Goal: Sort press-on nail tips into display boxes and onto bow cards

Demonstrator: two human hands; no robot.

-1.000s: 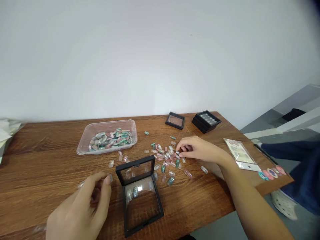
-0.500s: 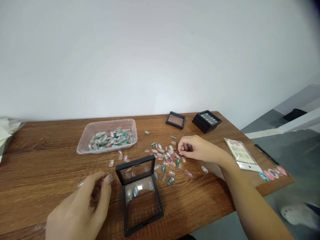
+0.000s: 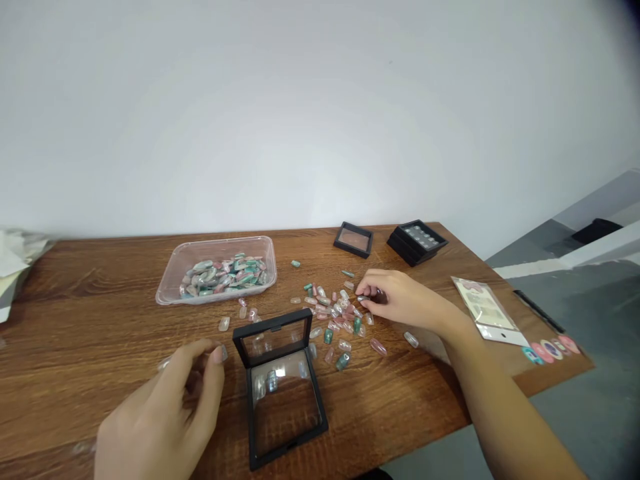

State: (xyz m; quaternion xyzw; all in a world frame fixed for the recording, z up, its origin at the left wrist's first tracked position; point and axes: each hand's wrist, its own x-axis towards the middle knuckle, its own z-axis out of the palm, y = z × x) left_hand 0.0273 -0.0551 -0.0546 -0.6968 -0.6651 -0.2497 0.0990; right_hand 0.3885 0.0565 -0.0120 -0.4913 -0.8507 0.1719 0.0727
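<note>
The right hand (image 3: 400,300) pinches a nail tip (image 3: 361,298) over a wooden desk (image 3: 110,293), the left hand (image 3: 163,410) beside an open case (image 3: 286,410).

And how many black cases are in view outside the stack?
2: an open case beside the left hand, and a flat case near the wall, left of the stack. Some inside the stack may be hidden.

Indoor craft workspace: wooden table (image 3: 110,300) against a pale wall (image 3: 300,120), tub (image 3: 213,250) of false nails (image 3: 235,273).
</note>
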